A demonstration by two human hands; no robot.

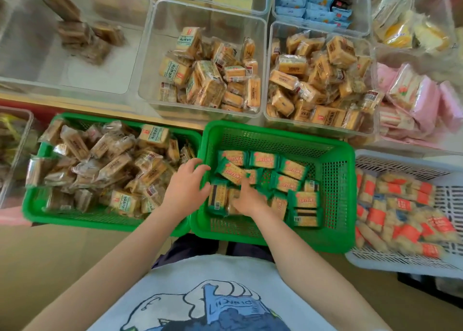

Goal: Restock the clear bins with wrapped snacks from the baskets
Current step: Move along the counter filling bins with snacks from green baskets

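Both forearms reach forward from the near edge into the middle green basket [333, 170]. The left hand [186, 189] sits over the basket's left rim, palm down, its fingers [200, 169] spread and loosely bent, the tips touching a green-wrapped snack [231, 171]; it grips nothing. The right hand [246, 200] lies lower in the basket, palm down on the packs, with one finger stretched out to the far left over them. Whether its other fingers grasp a pack, I cannot tell.

There are three baskets along the near side. The left green basket [32, 205] is heaped with clear-wrapped brown snacks [117, 165], too many to count. The middle one holds roughly a dozen green packs in a loose layer, its right part bare mesh. The white basket [400, 163] on the right holds packs with orange-red labels [403, 205], many and blurred.

Beyond the baskets, on the table, stand the clear bins. The far-left bin [105, 85] holds only a few brown packs [85, 37]. The middle bin [155, 62] is about half filled with tan cracker packs [208, 80], and the bin to its right [271, 55] is piled with similar packs [323, 80]. Behind these, one bin holds blue packs [310, 2]. At the far right lie pink packs [426, 100] and yellow ones [400, 32].
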